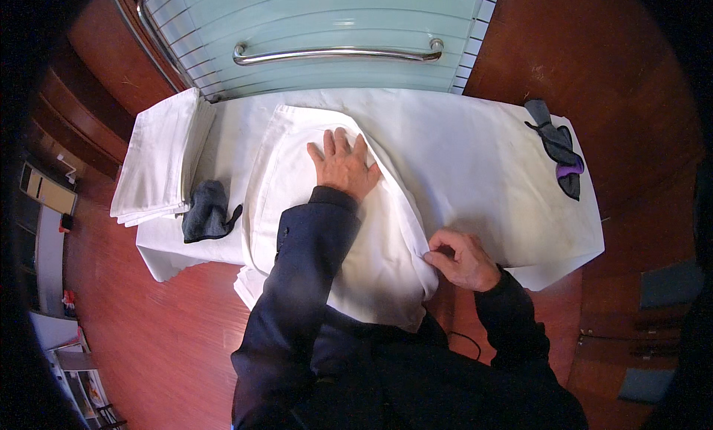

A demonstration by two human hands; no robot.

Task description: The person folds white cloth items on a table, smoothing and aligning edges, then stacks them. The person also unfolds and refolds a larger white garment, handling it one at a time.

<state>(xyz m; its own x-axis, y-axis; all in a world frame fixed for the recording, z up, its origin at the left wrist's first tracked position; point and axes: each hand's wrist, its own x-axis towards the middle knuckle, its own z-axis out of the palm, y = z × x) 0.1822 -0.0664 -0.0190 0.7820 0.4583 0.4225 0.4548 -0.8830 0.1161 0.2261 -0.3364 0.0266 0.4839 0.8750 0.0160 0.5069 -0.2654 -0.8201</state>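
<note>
Before me a folded piece of white fabric lies on a table under a white cover. Its near end hangs over the front edge towards my body. My left hand presses flat on the upper part of the fabric, fingers spread, holding nothing. At the fabric's lower right edge, the thumb and forefinger of my right hand pinch the folded border. Soft creases run through the fabric below my left hand, and my left sleeve hides part of it.
A stack of folded white cloths rests at the table's left end, with a dark grey cloth beside it. Grey cloths with a purple patch lie at the right end. Behind stands a frosted glass panel with a metal bar.
</note>
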